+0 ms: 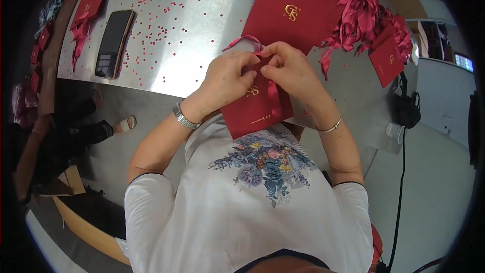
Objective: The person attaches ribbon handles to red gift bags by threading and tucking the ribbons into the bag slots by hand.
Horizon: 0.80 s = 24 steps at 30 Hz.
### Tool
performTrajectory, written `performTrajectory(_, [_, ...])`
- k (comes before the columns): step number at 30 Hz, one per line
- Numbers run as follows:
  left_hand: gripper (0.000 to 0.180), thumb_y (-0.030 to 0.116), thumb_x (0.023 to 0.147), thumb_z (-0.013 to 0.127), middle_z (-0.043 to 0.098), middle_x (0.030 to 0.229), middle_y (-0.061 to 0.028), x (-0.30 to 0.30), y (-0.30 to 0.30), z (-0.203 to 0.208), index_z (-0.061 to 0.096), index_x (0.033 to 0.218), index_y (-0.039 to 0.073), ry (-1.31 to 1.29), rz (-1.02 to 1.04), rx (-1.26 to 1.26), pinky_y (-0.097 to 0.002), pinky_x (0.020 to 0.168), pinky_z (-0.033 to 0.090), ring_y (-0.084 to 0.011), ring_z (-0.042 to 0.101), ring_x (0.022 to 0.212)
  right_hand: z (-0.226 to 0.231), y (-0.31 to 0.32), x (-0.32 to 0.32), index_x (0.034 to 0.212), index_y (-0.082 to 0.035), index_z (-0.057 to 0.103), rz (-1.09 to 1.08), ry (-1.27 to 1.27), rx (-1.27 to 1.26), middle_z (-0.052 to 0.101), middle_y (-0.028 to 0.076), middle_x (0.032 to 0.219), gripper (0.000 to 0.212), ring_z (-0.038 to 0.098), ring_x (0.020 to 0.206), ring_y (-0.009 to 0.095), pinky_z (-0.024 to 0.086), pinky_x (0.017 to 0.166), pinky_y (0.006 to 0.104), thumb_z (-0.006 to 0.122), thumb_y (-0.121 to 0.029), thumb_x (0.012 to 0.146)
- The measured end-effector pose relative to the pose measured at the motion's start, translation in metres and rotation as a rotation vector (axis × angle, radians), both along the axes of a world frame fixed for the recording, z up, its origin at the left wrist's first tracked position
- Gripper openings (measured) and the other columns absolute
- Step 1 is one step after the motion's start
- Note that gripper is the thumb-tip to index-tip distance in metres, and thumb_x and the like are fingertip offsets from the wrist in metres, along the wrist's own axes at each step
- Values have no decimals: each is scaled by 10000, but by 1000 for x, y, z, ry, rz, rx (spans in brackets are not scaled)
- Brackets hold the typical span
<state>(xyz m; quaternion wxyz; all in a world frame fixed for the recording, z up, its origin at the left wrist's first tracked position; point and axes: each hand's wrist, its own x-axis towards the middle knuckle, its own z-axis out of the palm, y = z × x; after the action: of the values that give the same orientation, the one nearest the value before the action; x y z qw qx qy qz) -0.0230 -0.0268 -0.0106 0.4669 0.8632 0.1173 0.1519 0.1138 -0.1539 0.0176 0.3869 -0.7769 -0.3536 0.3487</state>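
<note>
Both hands are pinching the dark red ribbon (273, 97) right at the top edge of a small red envelope (256, 106): left hand (228, 78) and right hand (290, 68) meet fingertip to fingertip, closed on the ribbon. The envelope hangs just below the fingers, over the edge of the metal table (192, 25). Beyond lie a bigger red envelope (295, 7), a ribbon pile (361, 12) and a phone (114, 43) off left
</note>
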Motion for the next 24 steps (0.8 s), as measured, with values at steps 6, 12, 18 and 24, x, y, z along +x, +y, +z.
performTrajectory(6, [214,105,782,653,674,924,-166,7,2,4,663,979,22,211,-10,-122,-413,791,506,-339,645,906,10,-20,-27,993,12,602,-83,-46,181,665,116,775,218,652,681,183,503,621,299,669,-61,799])
performTrajectory(12, [218,117,792,650,678,927,-166,9,0,5,676,992,36,238,15,-93,-416,794,508,-340,647,899,-1,-25,-30,943,1,633,-130,-212,162,673,137,806,166,664,696,209,507,632,304,676,-79,804])
performTrajectory(18, [228,126,786,651,680,929,-164,6,0,-2,676,996,40,201,-10,-125,-417,796,508,-336,648,902,-9,-19,-25,843,3,662,-187,-101,127,686,116,761,119,662,657,182,506,613,295,688,-99,788])
performTrajectory(24, [229,121,785,642,670,904,-161,2,-3,-2,668,1002,56,130,-12,-44,-428,773,508,-340,641,875,-8,-8,-14,825,-2,669,-143,-56,-1,684,132,759,123,674,676,218,514,623,331,670,-101,753])
